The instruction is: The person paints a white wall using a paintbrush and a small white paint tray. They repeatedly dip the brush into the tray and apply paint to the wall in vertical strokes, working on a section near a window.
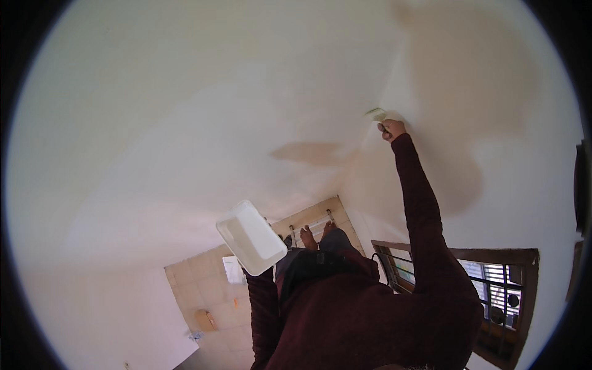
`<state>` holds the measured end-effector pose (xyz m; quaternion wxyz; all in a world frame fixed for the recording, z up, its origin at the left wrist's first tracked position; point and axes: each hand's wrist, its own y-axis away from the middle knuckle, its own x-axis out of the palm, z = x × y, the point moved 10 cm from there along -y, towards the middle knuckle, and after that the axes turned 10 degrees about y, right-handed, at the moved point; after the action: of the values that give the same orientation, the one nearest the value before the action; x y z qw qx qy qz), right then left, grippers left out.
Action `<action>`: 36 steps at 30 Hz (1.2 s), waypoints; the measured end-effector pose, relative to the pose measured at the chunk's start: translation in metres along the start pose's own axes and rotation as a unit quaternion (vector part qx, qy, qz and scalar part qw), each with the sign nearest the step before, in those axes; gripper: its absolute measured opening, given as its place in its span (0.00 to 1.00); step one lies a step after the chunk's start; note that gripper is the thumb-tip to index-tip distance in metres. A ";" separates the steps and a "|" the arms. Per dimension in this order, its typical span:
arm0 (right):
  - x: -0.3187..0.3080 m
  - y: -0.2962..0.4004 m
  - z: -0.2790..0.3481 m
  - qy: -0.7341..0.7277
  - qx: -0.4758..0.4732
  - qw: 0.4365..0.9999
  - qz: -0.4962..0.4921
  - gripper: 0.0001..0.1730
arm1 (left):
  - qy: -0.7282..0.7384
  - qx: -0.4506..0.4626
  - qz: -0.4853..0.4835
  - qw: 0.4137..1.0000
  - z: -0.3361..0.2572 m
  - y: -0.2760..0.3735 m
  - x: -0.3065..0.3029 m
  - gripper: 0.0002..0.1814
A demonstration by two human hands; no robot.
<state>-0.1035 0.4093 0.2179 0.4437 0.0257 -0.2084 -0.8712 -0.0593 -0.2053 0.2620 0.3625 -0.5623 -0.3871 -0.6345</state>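
My right hand is raised at the end of an outstretched arm and grips a flat paintbrush. The brush head lies at the corner line between the left wall and the right wall. A white rectangular plastic tray is held low on the left, above my left sleeve. My left hand is almost wholly hidden behind that tray. Pale, whitish material coats the tray's inside; I cannot tell how much it holds.
My bare feet stand on a ladder above the tiled floor. To the right is a brown-framed window with bars. A white container and a brown object lie on the floor at left.
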 end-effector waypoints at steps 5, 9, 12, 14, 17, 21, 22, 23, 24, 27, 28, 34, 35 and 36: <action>-0.005 0.055 0.070 0.053 -0.057 0.996 -0.044 0.11 | 0.009 -0.039 0.056 0.998 0.018 0.008 0.007 0.37; 0.006 0.113 0.135 0.067 -0.128 0.989 -0.026 0.19 | 0.038 -0.068 0.061 0.995 0.025 -0.001 0.003 0.36; 0.001 0.139 0.158 0.115 -0.233 0.964 -0.059 0.26 | 0.022 -0.062 0.056 0.996 0.026 -0.001 0.000 0.36; 0.005 0.145 0.160 0.247 -0.364 0.884 -0.156 0.30 | -0.016 -0.044 0.033 0.998 0.024 0.001 -0.003 0.36; 0.017 0.133 0.124 0.501 -0.409 0.705 -0.290 0.37 | -0.065 -0.020 -0.010 0.998 0.020 0.008 -0.003 0.36; 0.010 0.087 0.029 0.564 -0.305 0.714 -0.282 0.45 | -0.099 -0.018 0.043 0.994 0.024 0.007 0.018 0.34; 0.004 0.074 0.006 0.579 -0.252 0.728 -0.269 0.46 | -0.118 -0.022 0.060 0.991 0.026 0.009 0.024 0.34; 0.003 0.067 -0.009 0.575 -0.250 0.735 -0.257 0.47 | -0.098 0.000 0.020 0.995 0.021 0.010 0.018 0.34; -0.001 0.060 -0.025 0.572 -0.228 0.748 -0.246 0.48 | -0.078 0.021 -0.020 0.997 0.016 0.013 0.012 0.35; -0.008 0.041 -0.061 0.575 -0.173 0.766 -0.227 0.49 | -0.066 0.058 -0.069 0.994 0.006 0.024 0.008 0.35; -0.011 0.035 -0.069 0.577 -0.153 0.770 -0.224 0.49 | -0.069 0.066 -0.075 0.993 0.003 0.026 0.008 0.35; -0.027 0.001 -0.118 0.591 -0.073 0.778 -0.200 0.48 | -0.131 0.070 -0.076 0.986 0.000 0.022 0.007 0.36; -0.030 -0.003 -0.129 0.598 -0.055 0.775 -0.195 0.48 | -0.143 0.075 -0.070 0.984 -0.001 0.021 0.008 0.36; -0.029 -0.009 -0.139 0.599 -0.042 0.778 -0.185 0.46 | -0.161 0.075 -0.063 0.982 -0.004 0.018 0.010 0.36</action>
<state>-0.0610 0.3890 0.0842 0.3103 0.5614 0.1450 -0.7533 -0.0458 -0.2172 0.2733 0.2957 -0.6030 -0.5215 -0.5264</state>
